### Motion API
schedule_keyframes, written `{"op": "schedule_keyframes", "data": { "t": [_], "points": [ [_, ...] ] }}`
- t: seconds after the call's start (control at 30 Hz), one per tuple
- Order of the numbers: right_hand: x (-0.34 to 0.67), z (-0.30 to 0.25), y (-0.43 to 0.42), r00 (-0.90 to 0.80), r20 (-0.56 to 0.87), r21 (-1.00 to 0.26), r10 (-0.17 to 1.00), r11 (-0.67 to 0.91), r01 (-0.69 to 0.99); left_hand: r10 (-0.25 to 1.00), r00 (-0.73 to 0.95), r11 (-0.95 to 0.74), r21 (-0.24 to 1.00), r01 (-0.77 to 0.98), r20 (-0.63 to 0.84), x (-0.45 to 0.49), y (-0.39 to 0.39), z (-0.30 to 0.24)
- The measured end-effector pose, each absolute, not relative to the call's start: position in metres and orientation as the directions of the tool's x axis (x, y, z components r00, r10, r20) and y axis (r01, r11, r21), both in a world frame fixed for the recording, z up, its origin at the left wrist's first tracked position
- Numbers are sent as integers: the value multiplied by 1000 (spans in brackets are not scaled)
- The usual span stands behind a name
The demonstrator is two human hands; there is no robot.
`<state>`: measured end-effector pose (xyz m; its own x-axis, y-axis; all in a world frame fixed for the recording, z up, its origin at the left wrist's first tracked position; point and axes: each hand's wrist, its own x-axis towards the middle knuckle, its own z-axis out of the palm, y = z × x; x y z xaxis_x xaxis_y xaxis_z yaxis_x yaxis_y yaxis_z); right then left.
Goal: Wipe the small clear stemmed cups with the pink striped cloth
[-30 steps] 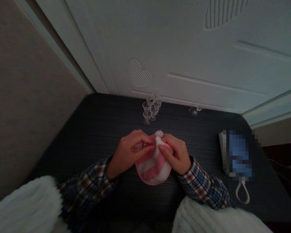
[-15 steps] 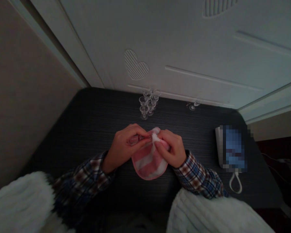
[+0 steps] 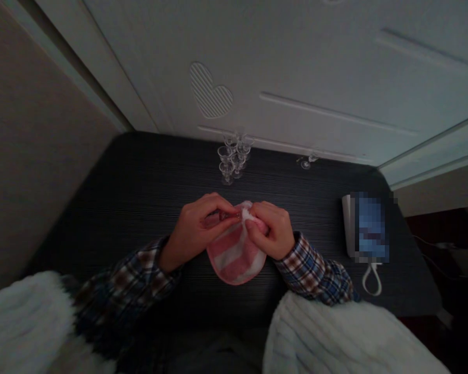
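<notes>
Between the thumb and fingers of my left hand (image 3: 198, 223) is a small stemmed glass (image 3: 212, 221), lying sideways and partly covered by the fingers. My right hand (image 3: 271, 228) pinches a pink-and-white striped cloth (image 3: 237, 257) around the glass's right end, which the cloth hides. The lower part of the cloth hangs down between both hands. Beyond them, several small clear stemmed glasses (image 3: 226, 171) stand in a close cluster on the dark table (image 3: 156, 182).
Another small glass (image 3: 306, 163) is at the table's back edge, right of the cluster. A white device with a blurred screen (image 3: 370, 226) and a strap (image 3: 372, 280) is on the right. A white panel with a heart relief (image 3: 210, 91) rises behind the table.
The whole view has shifted slightly, so things appear a little higher and further left. Both hands keep hold of the glass and cloth in nearly the same pose.
</notes>
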<state>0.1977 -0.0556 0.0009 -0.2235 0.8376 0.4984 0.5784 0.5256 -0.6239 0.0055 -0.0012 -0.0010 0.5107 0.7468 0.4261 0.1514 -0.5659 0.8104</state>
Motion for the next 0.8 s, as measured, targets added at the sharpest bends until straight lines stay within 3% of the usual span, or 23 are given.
{"op": "schedule_keyframes", "data": {
  "t": [0.2,0.8],
  "points": [
    [201,-2,-55,-157,452,-638,878,442,631,737,527,-562,817,129,423,4,-1,-5],
    [203,-9,-55,-249,416,-619,875,473,627,729,563,-566,806,175,389,7,-5,0]
  ]
}}
